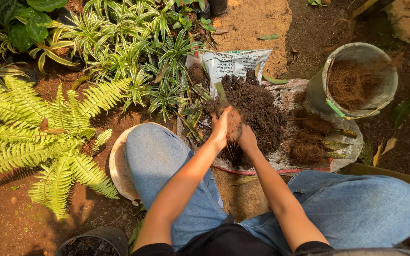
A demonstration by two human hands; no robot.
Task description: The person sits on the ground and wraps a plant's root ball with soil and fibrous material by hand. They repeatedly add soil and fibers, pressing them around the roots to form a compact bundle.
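— Where are the hands?
— Left hand point(221, 127) and right hand point(246, 138) are pressed together, cupped around a clump of soil point(234, 124), over the dark soil heap point(257, 111) on the plastic sack point(233, 61).
— Nearby?
— A bucket point(316, 90) of fibre at right, ferns point(48, 137) at left.

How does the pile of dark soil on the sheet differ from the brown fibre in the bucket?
The dark soil is near-black and crumbly; the fibre is reddish-brown and stringy. The soil lies heaped loose on the plastic sheet; the fibre sits inside the tilted bucket. Both hands are at the soil, not the fibre.
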